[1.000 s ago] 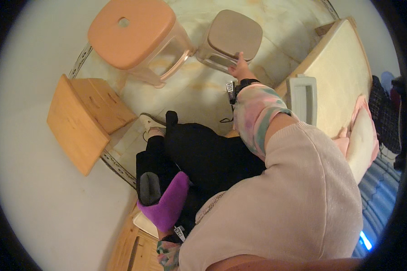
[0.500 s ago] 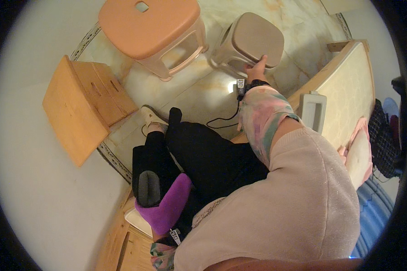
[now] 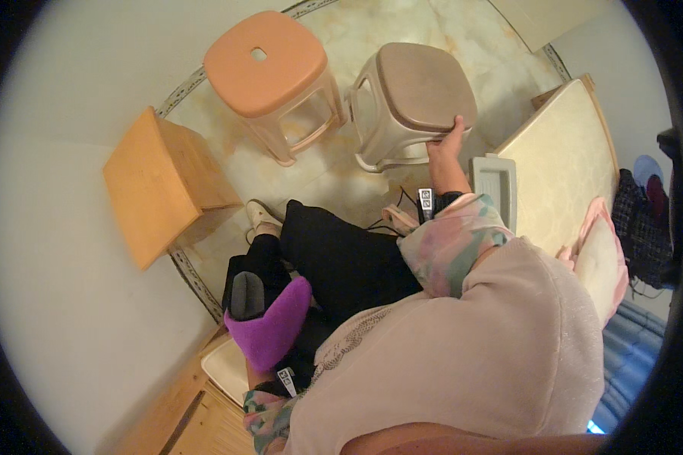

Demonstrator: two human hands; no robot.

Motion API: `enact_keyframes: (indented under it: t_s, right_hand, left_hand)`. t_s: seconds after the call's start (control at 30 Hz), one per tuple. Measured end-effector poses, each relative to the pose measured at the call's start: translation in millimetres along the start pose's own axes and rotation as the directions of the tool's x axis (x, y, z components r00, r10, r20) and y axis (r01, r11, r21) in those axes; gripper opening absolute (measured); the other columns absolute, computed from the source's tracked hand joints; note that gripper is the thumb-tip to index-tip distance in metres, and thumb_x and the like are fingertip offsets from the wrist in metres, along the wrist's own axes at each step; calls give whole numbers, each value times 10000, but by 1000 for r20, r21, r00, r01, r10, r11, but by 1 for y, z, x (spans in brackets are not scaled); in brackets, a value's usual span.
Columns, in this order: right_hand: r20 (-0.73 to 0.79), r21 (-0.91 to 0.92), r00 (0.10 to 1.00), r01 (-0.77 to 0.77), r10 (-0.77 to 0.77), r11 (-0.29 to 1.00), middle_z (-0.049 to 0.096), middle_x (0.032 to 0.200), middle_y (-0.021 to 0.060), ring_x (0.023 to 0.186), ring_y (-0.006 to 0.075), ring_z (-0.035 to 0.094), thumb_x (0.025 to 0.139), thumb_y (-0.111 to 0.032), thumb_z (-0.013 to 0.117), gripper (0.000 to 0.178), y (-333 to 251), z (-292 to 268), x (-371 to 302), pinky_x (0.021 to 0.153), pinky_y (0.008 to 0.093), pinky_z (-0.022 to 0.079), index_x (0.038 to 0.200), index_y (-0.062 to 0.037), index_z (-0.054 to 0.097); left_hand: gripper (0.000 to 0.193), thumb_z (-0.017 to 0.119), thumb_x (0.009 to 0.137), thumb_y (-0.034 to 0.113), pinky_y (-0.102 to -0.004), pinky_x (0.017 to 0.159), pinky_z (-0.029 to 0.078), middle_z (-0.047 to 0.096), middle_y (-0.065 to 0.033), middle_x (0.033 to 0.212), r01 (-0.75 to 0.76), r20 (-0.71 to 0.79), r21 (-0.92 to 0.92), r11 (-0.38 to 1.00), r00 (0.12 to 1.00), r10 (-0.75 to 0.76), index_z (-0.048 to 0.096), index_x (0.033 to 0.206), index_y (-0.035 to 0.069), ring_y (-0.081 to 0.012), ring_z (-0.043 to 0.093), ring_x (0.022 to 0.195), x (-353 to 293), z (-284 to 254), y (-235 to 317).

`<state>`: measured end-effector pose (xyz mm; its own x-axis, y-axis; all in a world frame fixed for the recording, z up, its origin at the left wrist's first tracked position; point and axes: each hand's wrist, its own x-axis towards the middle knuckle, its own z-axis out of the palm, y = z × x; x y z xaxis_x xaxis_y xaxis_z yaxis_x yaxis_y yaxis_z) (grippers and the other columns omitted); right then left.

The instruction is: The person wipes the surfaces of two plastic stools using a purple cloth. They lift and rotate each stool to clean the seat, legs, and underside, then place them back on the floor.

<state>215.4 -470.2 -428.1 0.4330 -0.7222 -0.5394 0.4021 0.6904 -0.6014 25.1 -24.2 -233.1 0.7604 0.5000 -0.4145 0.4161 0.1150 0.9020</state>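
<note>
My right hand (image 3: 449, 155) grips the near edge of a taupe plastic stool (image 3: 426, 87), thumb on the seat's rim and the other fingers partly hidden beneath it. To its left stands a larger-looking stool (image 3: 269, 64) with an orange seat and pale legs. At lower left, a soft purple fabric piece (image 3: 269, 334) covers my left hand. A dark grey oval pad (image 3: 247, 296) sits at its upper edge. The fabric hides the fingers, so whether they are closed does not show.
A wooden stool (image 3: 150, 193) stands by the left wall. On the right is a pale-topped table (image 3: 561, 152) with a grey tray-like holder (image 3: 495, 189) at its edge and a pink-edged cloth (image 3: 596, 262). A dark cable runs near my right wrist. The floor is marbled tile.
The taupe stool and my right hand have come nearer to me, and more of the stool's legs shows. The view has shifted, and my left hand stays near my lap.
</note>
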Motion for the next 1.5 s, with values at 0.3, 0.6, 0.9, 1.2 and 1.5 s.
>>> enact_keyframes:
  t_s: [0.3,0.6,0.9,1.2,1.5]
  right_hand:
    - [262,-55,965,-13,27,998,518,1359,107,1237,300,518,874,-463,619,627,-88,9,-115,1016,508,454,1359,-100,460]
    - [675,-367,667,-68,316,928,585,1274,129,1139,290,576,872,-486,614,637,-118,52,-189,938,443,499,1335,-64,492]
    - [724,-680,217,65,655,730,617,1215,143,1060,226,623,882,-449,624,616,-66,117,-258,915,375,519,1306,-16,514]
    - [634,-714,-33,357,772,602,627,1207,149,1044,221,638,838,-463,688,669,-1,153,-309,883,356,526,1301,-9,523]
    - [644,-730,71,353,762,585,636,1142,131,1010,197,626,848,-446,682,608,-22,157,-325,852,334,518,1253,-7,568]
  left_hand:
    - [640,798,781,154,-357,917,509,549,-171,1295,-65,43,-121,991,997,71,493,1305,-50,-232,577,1118,-16,-44,-14]
    - [631,790,794,181,-359,921,504,550,-167,1295,-104,-59,-237,966,994,92,495,1304,-46,-232,574,1121,-23,-109,-39]
    - [623,782,807,208,-362,926,500,551,-163,1295,1,-156,-348,937,986,-59,497,1302,-41,-232,571,1124,-64,-158,-116]
    - [616,774,821,235,-365,930,495,553,-159,1296,15,-147,-506,862,984,-104,499,1300,-37,-232,569,1127,-78,-157,-132]
    - [611,765,834,262,-368,935,490,554,-155,1296,-260,0,-889,376,822,569,501,1299,-33,-232,566,1130,-73,-123,59]
